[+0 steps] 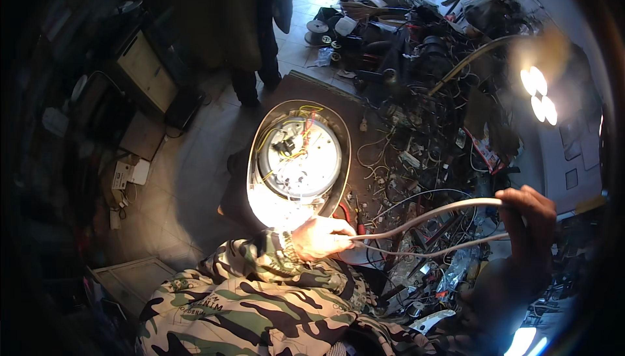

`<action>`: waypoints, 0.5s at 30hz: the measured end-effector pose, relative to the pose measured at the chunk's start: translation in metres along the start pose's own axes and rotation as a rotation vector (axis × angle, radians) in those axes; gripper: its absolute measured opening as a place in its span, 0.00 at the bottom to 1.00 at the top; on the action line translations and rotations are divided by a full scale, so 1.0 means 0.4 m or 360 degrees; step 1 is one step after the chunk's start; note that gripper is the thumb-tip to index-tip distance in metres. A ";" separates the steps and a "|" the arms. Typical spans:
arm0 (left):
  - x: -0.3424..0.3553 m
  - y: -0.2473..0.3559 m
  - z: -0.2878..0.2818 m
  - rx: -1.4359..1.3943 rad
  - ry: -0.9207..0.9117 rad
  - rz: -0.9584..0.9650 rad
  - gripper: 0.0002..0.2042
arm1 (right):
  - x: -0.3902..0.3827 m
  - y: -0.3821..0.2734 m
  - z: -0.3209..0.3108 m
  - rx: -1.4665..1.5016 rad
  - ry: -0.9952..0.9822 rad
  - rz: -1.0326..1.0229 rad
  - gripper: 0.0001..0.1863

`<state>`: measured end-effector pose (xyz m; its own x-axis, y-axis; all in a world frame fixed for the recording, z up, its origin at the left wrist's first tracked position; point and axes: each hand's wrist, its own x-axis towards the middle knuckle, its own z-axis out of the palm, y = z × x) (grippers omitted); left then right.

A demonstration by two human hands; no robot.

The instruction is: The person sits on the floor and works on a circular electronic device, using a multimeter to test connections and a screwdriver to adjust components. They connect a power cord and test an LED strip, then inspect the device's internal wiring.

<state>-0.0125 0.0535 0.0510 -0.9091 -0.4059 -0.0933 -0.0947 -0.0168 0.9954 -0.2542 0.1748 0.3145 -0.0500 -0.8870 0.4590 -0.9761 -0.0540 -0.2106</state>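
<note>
A pale thick cable (423, 215) runs in two strands between my hands. My left hand (322, 237) is closed around one end of it, beside the near rim of an open oval appliance housing (347, 154). Off to the right, my right hand (530, 216) grips the other end, partly in shadow. Inside the housing sits a round metal body (325, 161) with yellow and red wires (303, 148) across it. Bright light washes out its near part.
Loose parts, wires and tools (416, 154) cover the right of the brown bench (306, 86). A lit lamp (539, 95) on a bent arm hangs at the right. Beyond the bench stands another person (228, 24). Boxes and a cabinet (146, 69) line the left side.
</note>
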 end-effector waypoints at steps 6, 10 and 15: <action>-0.089 -0.083 -0.095 -0.0273 0.0529 0.0119 0.08 | -0.030 0.161 0.167 -0.0158 -0.0492 0.0377 0.12; -0.086 -0.006 -0.116 0.0188 0.0516 0.0082 0.11 | -0.032 0.027 0.359 -0.0232 -0.0484 -0.0214 0.30; -0.055 0.030 -0.118 0.0101 0.0470 0.0099 0.15 | -0.092 -0.105 0.598 0.0923 -0.0922 -0.0108 0.29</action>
<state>0.0254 0.0189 0.0661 -0.7579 -0.6523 -0.0120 -0.0758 0.0698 0.9947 -0.1609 0.0999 0.1000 0.2773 -0.9608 0.0022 -0.7007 -0.2038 -0.6838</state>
